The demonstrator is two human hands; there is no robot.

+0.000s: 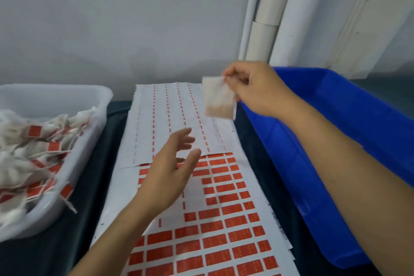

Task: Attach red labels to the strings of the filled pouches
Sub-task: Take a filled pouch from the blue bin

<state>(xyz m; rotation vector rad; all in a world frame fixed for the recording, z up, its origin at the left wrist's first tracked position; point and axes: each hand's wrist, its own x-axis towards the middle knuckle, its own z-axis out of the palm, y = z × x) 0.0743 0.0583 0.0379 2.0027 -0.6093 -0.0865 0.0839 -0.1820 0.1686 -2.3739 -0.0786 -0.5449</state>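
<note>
Nearest you, the sheet of red labels (224,231) runs off the bottom edge, long axis pointing away toward the wall; print on the labels too blurred to read. Above it your left hand (170,170) hovers, fingers spread loose, holding nothing. Left, the white tub (98,101) of labelled pouches (33,159) is cut by the frame edge. Farther out, your right hand (253,87) pinches one pouch (218,98) by its top corner beside the blue bin (336,119); pouch hangs long axis down, motion-blurred, string not discernible.
</note>
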